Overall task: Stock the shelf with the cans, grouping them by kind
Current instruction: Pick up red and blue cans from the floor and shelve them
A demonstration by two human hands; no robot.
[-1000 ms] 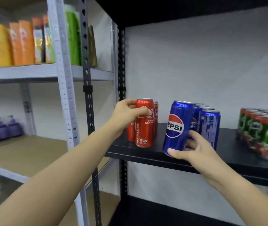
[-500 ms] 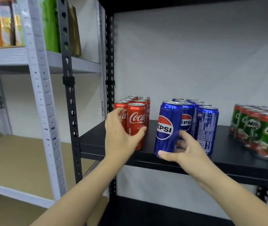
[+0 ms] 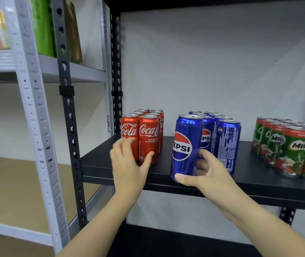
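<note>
On the black shelf (image 3: 166, 175) stand three upright clusters — red Coca-Cola cans (image 3: 149, 140) at its left end, blue Pepsi cans (image 3: 225, 145) mid-shelf, green Milo cans (image 3: 292, 151) rightward. One Pepsi can (image 3: 186, 147) tilts at the shelf's front edge — gripped low.

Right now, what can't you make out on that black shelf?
Head view only:
- Rear red Coca-Cola cans: count hidden by the front ones.
- Green Milo cans: group cut by right edge.
- Tall blue Pepsi can: base hidden by right hand.
- Left hand: contact with cans unclear.
</note>
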